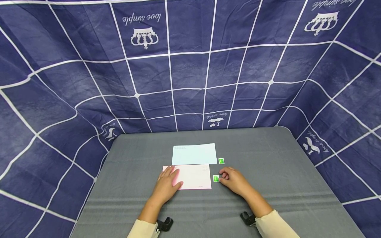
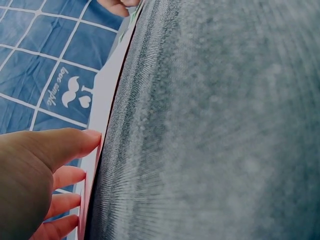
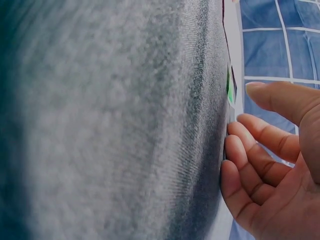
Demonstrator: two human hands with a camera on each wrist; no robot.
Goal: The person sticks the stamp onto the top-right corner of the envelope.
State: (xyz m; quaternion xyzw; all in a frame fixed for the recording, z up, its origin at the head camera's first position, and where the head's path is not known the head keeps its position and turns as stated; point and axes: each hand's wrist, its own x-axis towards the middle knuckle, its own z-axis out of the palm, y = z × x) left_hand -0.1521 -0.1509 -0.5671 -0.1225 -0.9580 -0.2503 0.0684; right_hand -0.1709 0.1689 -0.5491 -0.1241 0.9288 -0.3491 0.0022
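My left hand (image 1: 166, 185) lies on the left end of a pink envelope (image 1: 193, 177), its fingers and thumb spread and fairly straight. In the left wrist view the thumb (image 2: 75, 142) touches the envelope's near edge. Just right of that envelope is a green stamp (image 1: 216, 178) with a white border. My right hand (image 1: 235, 181) is beside this stamp, fingers loosely bent and thumb close to its right edge. The right wrist view shows a gap between thumb and fingers, with the stamp (image 3: 230, 87) beyond them.
A pale blue envelope (image 1: 194, 154) lies behind the pink one, and a second green stamp (image 1: 221, 161) is at its right end. Grey cloth covers the table (image 1: 134, 148). A blue checked curtain (image 1: 184, 72) surrounds the back and sides.
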